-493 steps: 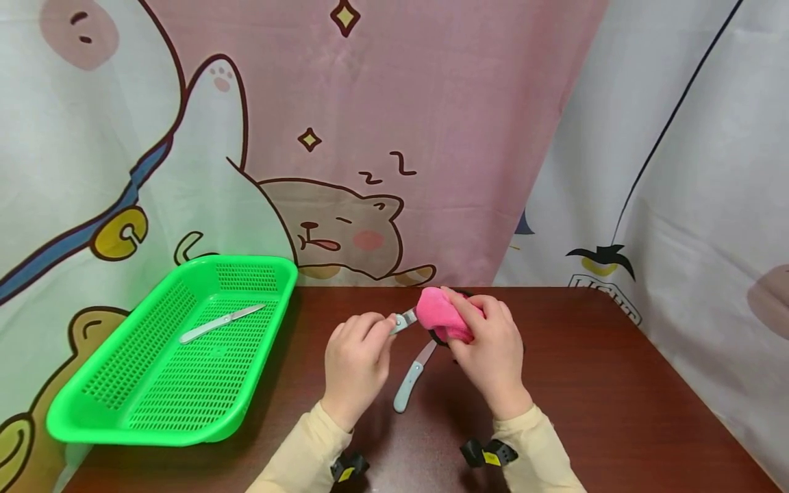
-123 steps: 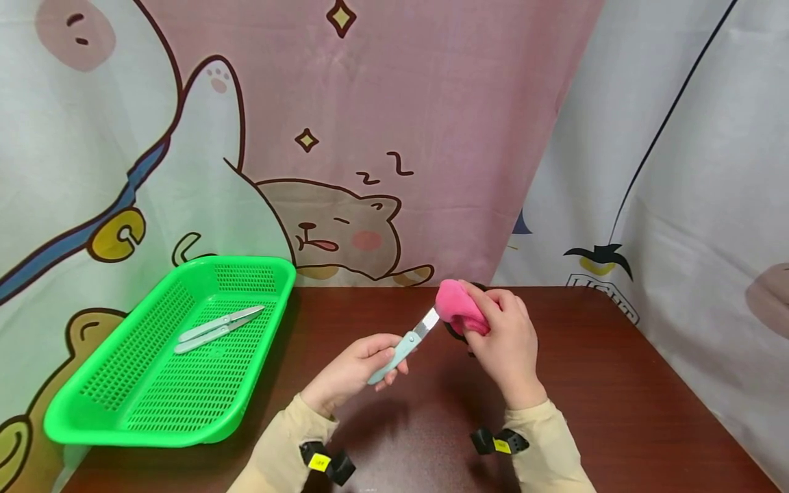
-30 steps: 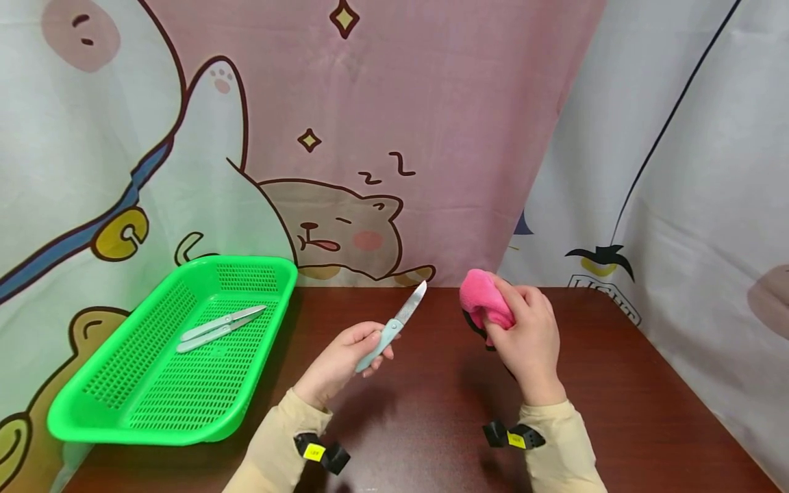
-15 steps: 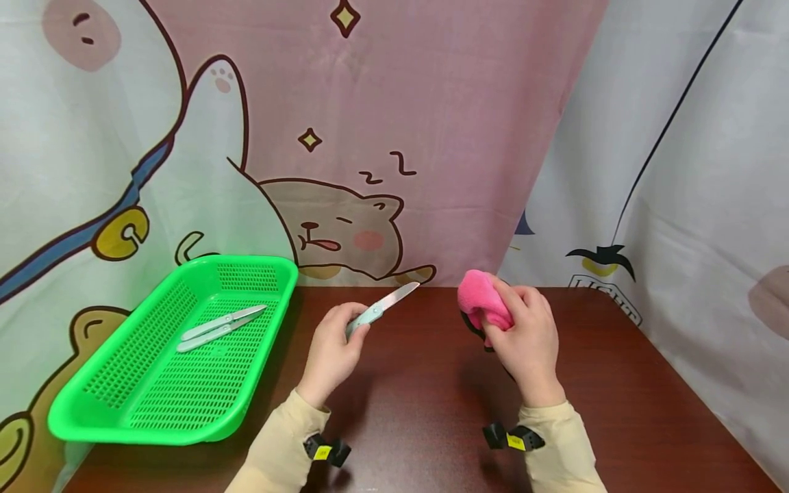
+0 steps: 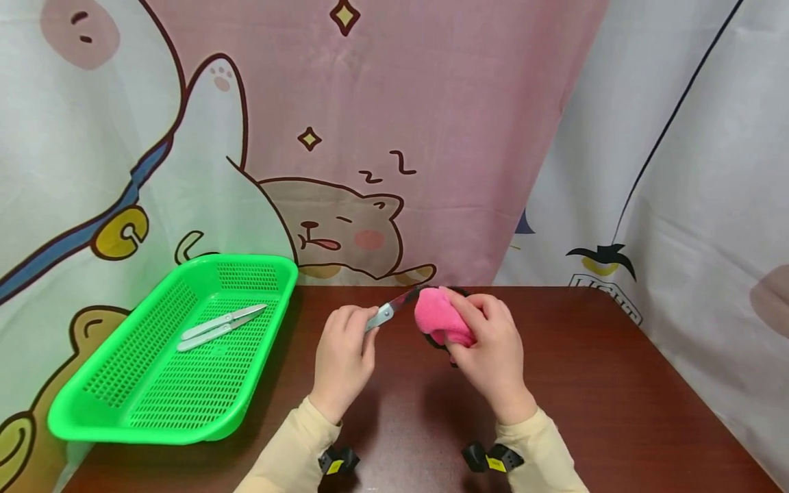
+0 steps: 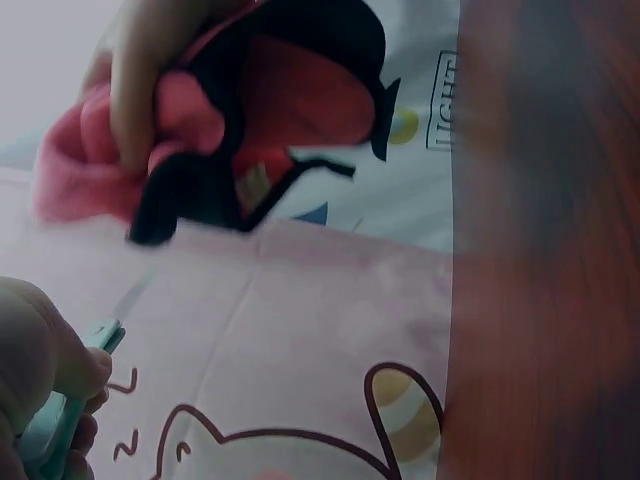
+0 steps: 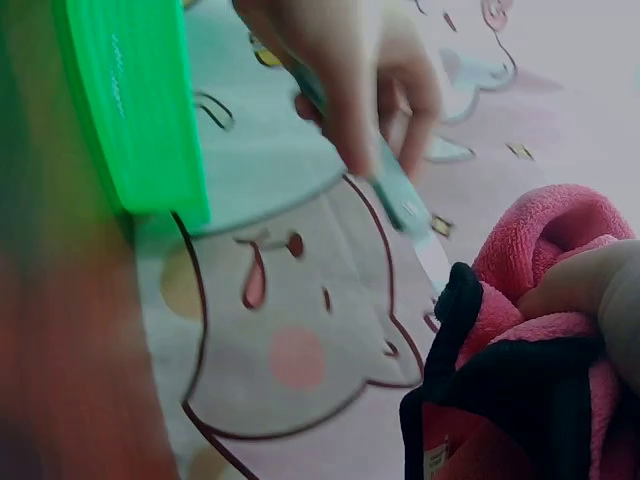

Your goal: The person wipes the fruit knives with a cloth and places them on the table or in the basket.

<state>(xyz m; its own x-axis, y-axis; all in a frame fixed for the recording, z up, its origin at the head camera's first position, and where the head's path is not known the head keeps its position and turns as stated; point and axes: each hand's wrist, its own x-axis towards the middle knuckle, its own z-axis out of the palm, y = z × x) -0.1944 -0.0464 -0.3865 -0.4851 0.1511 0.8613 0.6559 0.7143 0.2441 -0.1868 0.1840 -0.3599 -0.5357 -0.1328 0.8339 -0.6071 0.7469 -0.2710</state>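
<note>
My left hand (image 5: 345, 356) grips the pale mint handle of a folding knife (image 5: 383, 313), its blade out and pointing right toward the cloth. In the left wrist view the knife (image 6: 60, 420) shows between thumb and fingers. My right hand (image 5: 493, 349) holds a bunched pink cloth (image 5: 439, 313) with a dark edging, right at the blade's tip. Dark trim of the cloth (image 7: 500, 380) hangs below the fingers in the right wrist view. Two more knives (image 5: 212, 327), blades out, lie side by side in the green basket (image 5: 224, 421).
The green basket stands at the left of the dark brown table (image 5: 592, 383). Behind the table hangs a cartoon-printed curtain (image 5: 468, 137). Black wrist cameras (image 5: 493, 457) sit on both sleeves.
Over the last second the cloth has moved left to the blade, and the knife has tilted flatter. Since the earliest frame, the knife on the table has gone and the basket holds a second one.
</note>
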